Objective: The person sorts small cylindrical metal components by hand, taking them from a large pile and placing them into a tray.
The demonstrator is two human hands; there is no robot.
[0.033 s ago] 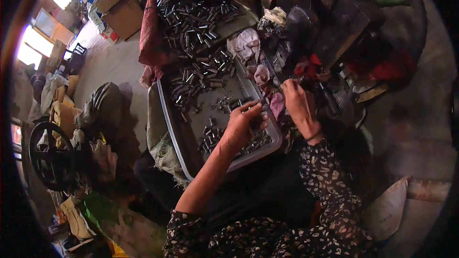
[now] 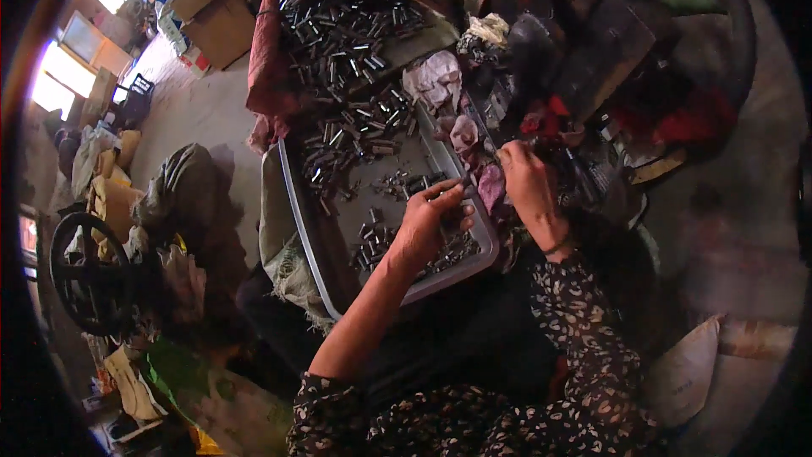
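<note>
Over the near right part of a grey plastic tray [image 2: 303, 233], my left hand [image 2: 430, 218] is closed, thumb and forefinger pinched at a small dark bit that I cannot make out. Beneath and around it lie loose short metal pins [image 2: 372, 241], dark and shiny. Just right of the tray's rim, my right hand [image 2: 531, 190] is raised with its fingertips pinched together; what they hold, if anything, is hidden. A pink crumpled cloth [image 2: 491, 186] lies between the two hands.
A large heap of metal pins [image 2: 347, 25] spills into the tray's far end, beside a rolled reddish sack [image 2: 267, 59]. Dark boxy machinery [image 2: 613, 51] stands at right. On the left are a black handwheel [image 2: 91, 272], a sack [image 2: 182, 182] and a cardboard box [image 2: 218, 30].
</note>
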